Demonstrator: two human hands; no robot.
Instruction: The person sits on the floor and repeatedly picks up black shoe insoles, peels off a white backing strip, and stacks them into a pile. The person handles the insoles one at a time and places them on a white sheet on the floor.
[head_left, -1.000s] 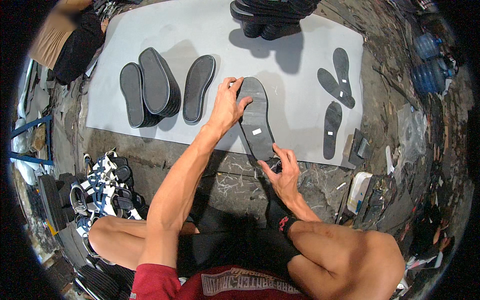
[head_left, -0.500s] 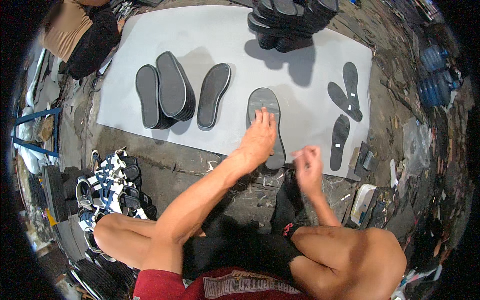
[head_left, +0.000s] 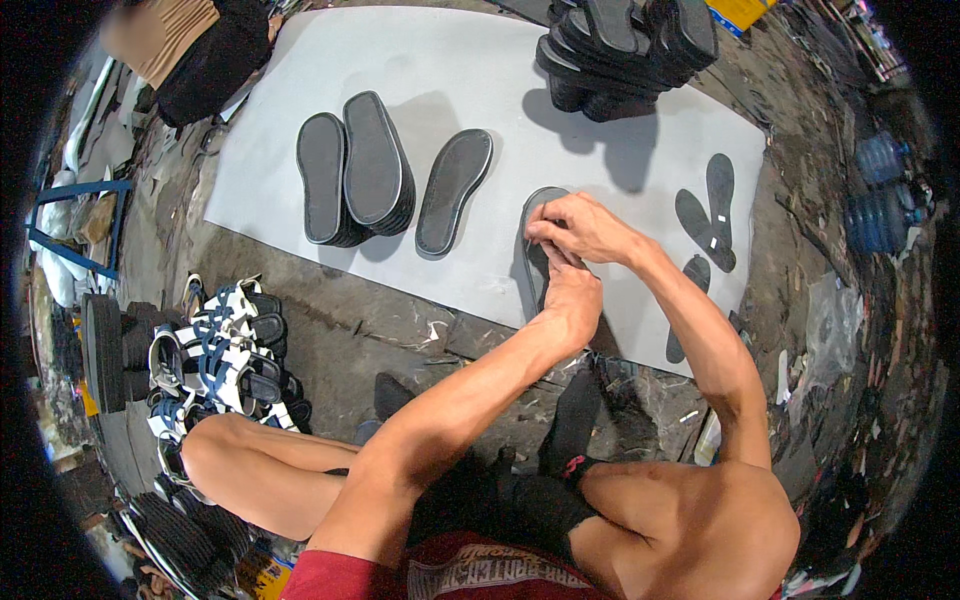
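Note:
A grey shoe sole (head_left: pixel 533 275) lies lengthwise on the pale sheet in front of me, partly covered by both hands. My left hand (head_left: pixel 573 303) rests on its middle, fingers closed and bent against it. Just above, my right hand (head_left: pixel 583 230) reaches over from the right, with its fingertips pinched together at the sole's upper part. What the pinch holds is hidden. To the left stand two stacks of dark soles, a narrow stack (head_left: pixel 321 180) and a wider stack (head_left: pixel 375 165), with a single sole (head_left: pixel 454 190) beside them.
A heap of black soles (head_left: pixel 620 55) sits at the sheet's far right. Thin dark insoles with white tags (head_left: pixel 719 195) lie to the right on the pale sheet (head_left: pixel 270 110). White and navy sandals (head_left: pixel 235 345) are piled at my left. Another person (head_left: pixel 190 50) sits at the far left.
My right hand has moved from beside the sole up onto its upper part. My left hand has shifted right and its fingers have curled. The whole view has shifted slightly.

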